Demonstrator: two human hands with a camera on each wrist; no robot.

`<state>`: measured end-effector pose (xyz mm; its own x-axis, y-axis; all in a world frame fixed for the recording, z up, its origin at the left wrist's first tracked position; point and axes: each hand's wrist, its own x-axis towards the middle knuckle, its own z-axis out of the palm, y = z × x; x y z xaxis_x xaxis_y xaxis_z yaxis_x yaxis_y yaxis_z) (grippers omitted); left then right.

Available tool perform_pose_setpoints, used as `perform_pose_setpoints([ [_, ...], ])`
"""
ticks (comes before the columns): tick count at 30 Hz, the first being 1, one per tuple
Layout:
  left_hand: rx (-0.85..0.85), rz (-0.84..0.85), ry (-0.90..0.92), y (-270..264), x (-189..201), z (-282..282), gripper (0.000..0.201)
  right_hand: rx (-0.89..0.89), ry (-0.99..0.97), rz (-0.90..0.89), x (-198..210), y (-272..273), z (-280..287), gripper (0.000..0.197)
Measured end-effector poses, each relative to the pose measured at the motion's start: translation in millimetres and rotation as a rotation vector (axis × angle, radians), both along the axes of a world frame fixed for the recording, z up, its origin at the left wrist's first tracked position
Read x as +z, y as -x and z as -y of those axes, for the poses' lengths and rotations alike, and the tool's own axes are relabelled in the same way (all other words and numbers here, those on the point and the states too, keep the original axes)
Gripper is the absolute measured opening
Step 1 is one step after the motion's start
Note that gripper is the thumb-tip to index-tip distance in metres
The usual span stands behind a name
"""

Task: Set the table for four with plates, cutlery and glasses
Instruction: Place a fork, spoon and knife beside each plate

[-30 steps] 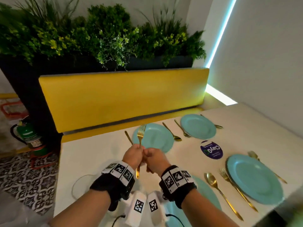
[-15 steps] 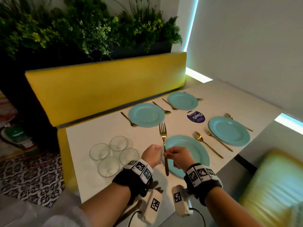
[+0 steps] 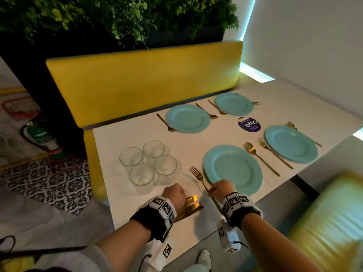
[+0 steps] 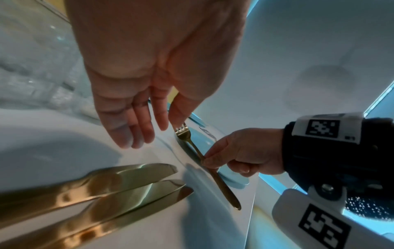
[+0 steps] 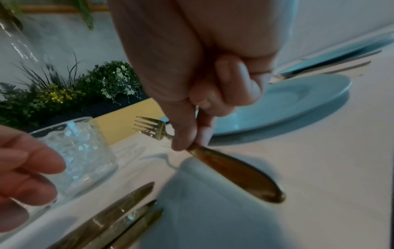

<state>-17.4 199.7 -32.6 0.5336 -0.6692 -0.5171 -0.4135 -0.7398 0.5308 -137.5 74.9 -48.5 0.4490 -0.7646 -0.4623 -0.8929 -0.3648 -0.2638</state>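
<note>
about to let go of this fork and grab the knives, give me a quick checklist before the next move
1. Right hand grip on the gold fork: pinched at the handle, ok.
2. Fork sits left of the near teal round plate, tines pointing away: ok.
3. Fork flat on the white table: cannot tell.
4. Left hand free for the next pick: fingers relaxed, holding nothing, ok.
5. Gold knives within reach below the left hand: ok.
6. Four clear glasses placed at settings: clustered together, not ok.

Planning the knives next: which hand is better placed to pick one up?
Left. The left hand is open and free, hovering right over the gold knives; the right hand pinches the fork beside the near plate.
</note>
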Motion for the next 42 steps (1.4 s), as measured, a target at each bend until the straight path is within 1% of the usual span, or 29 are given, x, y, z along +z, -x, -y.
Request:
perform_pose_setpoints([
  [3, 0.005, -0.008, -0.012, -2, -4, -4, 0.029, -0.015, -0.01, 0.001, -10, -9, 0, 0.027],
  [8, 0.027, -0.01, -0.001, -5, -8, -7, 0.028, -0.012, 0.057, -0.028, -20, -18, -2, 0.032],
  [14, 0.053, -0.055, -0.004, -8, -15, -9, 0.027, -0.124, 0.06, -0.034, -25, -21, -1, 0.023],
  [23, 0.048, -0.068, -0.014, -8, -16, -9, 0.029, -0.231, 0.103, -0.031, -24, -18, 5, 0.026],
  [29, 0.047, -0.015, -0.053, -11, -18, -13, 0.029, -0.274, 0.123, -0.03, -23, -10, 10, 0.025],
  [36, 0.001, 0.047, -0.117, -12, -24, -20, 0.032, -0.266, 0.113, -0.05, -21, -5, 10, 0.027],
  [40, -0.032, 0.08, -0.141, -11, -28, -23, 0.038, -0.252, 0.111, -0.06, -19, -5, 10, 0.028],
  [42, -0.06, 0.097, -0.15, -12, -29, -26, 0.045, -0.252, 0.115, -0.058, -19, -5, 9, 0.029],
])
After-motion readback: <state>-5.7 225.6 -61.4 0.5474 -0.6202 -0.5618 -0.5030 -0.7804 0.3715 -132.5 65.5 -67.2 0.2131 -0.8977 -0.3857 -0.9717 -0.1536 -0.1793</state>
